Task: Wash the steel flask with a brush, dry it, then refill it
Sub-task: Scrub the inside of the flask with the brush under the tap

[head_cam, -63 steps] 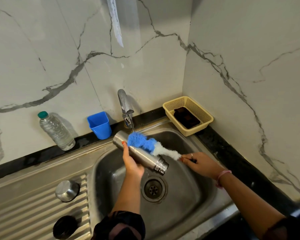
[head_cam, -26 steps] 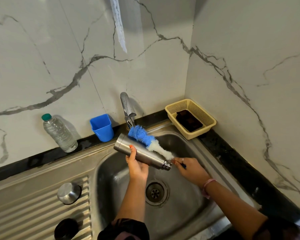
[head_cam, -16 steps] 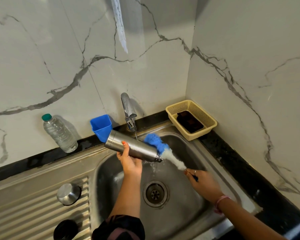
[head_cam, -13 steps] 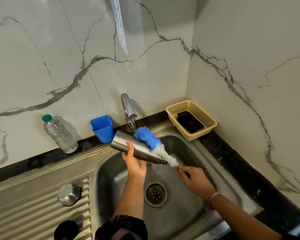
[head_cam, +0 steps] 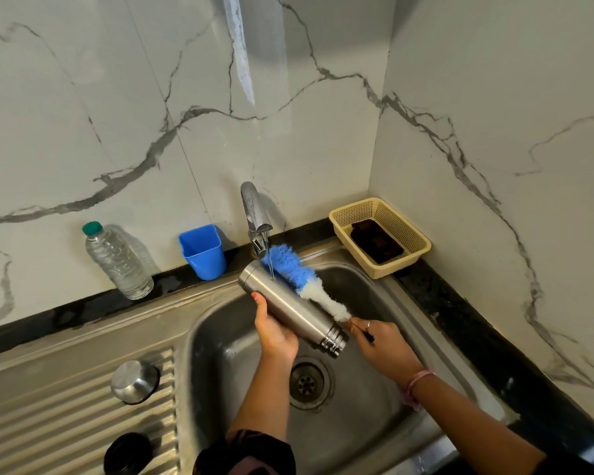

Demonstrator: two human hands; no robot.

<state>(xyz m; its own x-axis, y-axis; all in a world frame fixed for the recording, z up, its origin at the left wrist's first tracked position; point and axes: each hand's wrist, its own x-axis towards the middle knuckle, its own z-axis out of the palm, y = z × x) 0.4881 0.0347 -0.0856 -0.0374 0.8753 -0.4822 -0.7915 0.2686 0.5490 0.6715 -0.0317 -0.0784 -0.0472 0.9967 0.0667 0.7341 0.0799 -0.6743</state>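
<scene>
Flask (head_cam: 290,305) over sink (head_cam: 357,423), tilted, threaded mouth toward drain, base under tap (head_cam: 256,217); underside hidden by left hand (head_cam: 275,334) gripping it. Fluffy blue-white brush (head_cam: 300,275) lying along smooth steel, handle mostly hidden in pinching right hand (head_cam: 383,346). Dark item in basket (head_cam: 415,257) right of tap, unclear.

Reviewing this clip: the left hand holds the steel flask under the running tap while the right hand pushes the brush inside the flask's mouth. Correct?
Not quite. The head view shows the brush lying along the outside of the steel flask, scrubbing its body, not inside its mouth. The rest holds: the left hand holds the flask under the running tap, and the right hand works the brush.
</scene>
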